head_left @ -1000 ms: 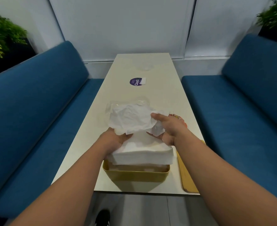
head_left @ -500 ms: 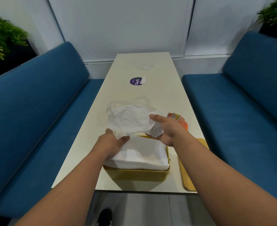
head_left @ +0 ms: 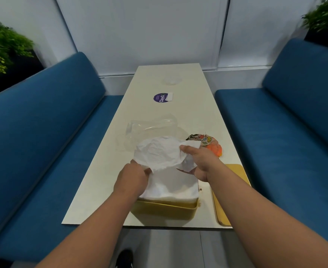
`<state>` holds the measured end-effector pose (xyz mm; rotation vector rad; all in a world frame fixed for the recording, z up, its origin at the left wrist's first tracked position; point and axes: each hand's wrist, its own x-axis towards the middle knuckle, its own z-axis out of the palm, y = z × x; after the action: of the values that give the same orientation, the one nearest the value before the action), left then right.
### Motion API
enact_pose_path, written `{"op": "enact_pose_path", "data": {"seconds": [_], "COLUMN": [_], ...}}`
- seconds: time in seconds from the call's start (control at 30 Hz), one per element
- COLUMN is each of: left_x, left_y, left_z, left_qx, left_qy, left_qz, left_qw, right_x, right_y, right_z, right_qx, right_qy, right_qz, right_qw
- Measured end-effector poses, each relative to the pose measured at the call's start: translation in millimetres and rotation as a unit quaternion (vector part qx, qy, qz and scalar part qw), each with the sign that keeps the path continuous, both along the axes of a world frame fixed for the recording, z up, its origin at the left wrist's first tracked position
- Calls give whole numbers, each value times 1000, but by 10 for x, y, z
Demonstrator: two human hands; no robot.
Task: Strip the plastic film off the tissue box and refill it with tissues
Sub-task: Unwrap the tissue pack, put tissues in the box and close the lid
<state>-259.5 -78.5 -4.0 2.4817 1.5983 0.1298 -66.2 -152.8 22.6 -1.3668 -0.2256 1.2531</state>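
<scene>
A yellow tissue box [head_left: 165, 209] stands open at the near edge of the table, filled with a white stack of tissues [head_left: 171, 187] that rises a little above its rim. My left hand [head_left: 131, 179] rests on the stack's left side and pinches the lower edge of a crumpled top tissue [head_left: 159, 152]. My right hand [head_left: 200, 161] grips the same tissue at its right edge, lifted and bent over the stack. The stripped clear plastic film [head_left: 149, 129] lies crumpled just beyond the box.
The yellow box lid [head_left: 236, 172] lies flat at the table's near right corner. A colourful orange wrapper [head_left: 210, 145] sits behind my right hand. A purple round sticker [head_left: 160, 98] and another clear film scrap [head_left: 172, 80] lie farther up the table [head_left: 198, 105]. Blue sofas flank both sides.
The tissue stack has sunk down into the yellow box. Both hands still hold the crumpled top tissue, which now lies lower and closer over the stack.
</scene>
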Motion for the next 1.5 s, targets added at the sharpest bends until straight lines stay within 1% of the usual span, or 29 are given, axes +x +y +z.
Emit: {"op": "enact_pose_path", "data": {"seconds": [0.07, 0.13, 0.17, 0.2, 0.23, 0.27, 0.3, 0.33, 0.4, 0.43, 0.47, 0.5, 0.57, 0.6, 0.63, 0.67, 0.73, 0.77, 0.83, 0.9, 0.97, 1.03, 1.1, 1.17, 1.23, 1.3, 1.4, 1.43, 1.5], "left_x": [-7, -27, -48, -77, -111, -155, -206, -242, -289, -298, -303, -288, -227, -183, -142, -107, -82, -82, -92, -92, -98, -118, -150, -168, -184, -214, -241, -240, -218], "left_y": [-32, -30, -10, 29, 72, 105, 147, 180, 205, 193, 178, 154, 112, 101, 92, 97, 144, 169, 210, 233, 245, 238, 219, 179, 152, 100, 16, -8, -2], "left_z": [11, 42, 57, 75, 103, 138, 170, 211, 279, 320, 348, 373, 384, 368, 367, 382, 393, 394, 397, 401, 417, 439, 433, 426, 409, 416, 386, 364, 329], "left_qx": [49, 94, 100, 87, 53, 6, -34, -58, -90, -94, -88, -72, -44, -42, -61, -101, -191, -216, -224, -229, -246, -264, -256, -248, -255, -284, -324, -314, -275], "left_qy": [-11, 16, 26, -4, -68, -158, -254, -342, -453, -483, -492, -480, -427, -407, -398, -404, -431, -434, -438, -462, -474, -481, -479, -473, -471, -472, -454, -460, -480], "left_qz": [14, 1, -9, -8, 10, 44, 76, 98, 81, 53, 19, -14, -62, -69, -54, -17, 61, 79, 92, 110, 130, 141, 132, 127, 138, 141, 132, 141, 189], "left_qw": [999, 995, 995, 996, 996, 987, 964, 933, 883, 869, 866, 874, 901, 910, 914, 909, 880, 871, 866, 849, 835, 824, 829, 836, 833, 823, 819, 819, 811], "right_x": [-1, -4, -9, -11, -11, -13, -14, -16, -10, -13, -15, -19, -37, -45, -54, -58, -42, -25, 27, 93, 150, 182, 195, 201, 203, 183, 118, 100, 83], "right_y": [-19, -24, -30, -30, -30, -33, -35, -34, -23, -18, -10, 3, 27, 36, 42, 45, 34, 17, -33, -106, -171, -213, -230, -245, -250, -251, -263, -267, -263], "right_z": [-18, -41, -47, -51, -55, -56, -49, -40, -26, -13, -2, 11, 47, 70, 96, 117, 150, 162, 172, 177, 178, 191, 205, 206, 191, 172, 159, 153, 157], "right_qx": [-8, -15, -18, -18, -18, -16, -13, -11, -9, -7, -4, -1, 0, -1, -2, -1, 6, 11, 32, 70, 102, 108, 106, 102, 91, 86, 104, 111, 126], "right_qy": [1, 5, 10, 14, 18, 22, 26, 29, 34, 37, 39, 40, 39, 43, 50, 60, 80, 89, 106, 109, 94, 65, 39, 26, 11, -3, -1, 3, 15], "right_qz": [-1, -3, -4, -3, -1, 1, 2, 1, 0, 2, 3, 5, 11, 15, 16, 18, 26, 30, 38, 59, 103, 143, 151, 141, 121, 100, 75, 66, 44], "right_qw": [1000, 1000, 1000, 1000, 1000, 1000, 1000, 1000, 999, 999, 999, 999, 999, 999, 999, 998, 996, 996, 993, 990, 985, 982, 982, 984, 988, 991, 992, 992, 991]}}
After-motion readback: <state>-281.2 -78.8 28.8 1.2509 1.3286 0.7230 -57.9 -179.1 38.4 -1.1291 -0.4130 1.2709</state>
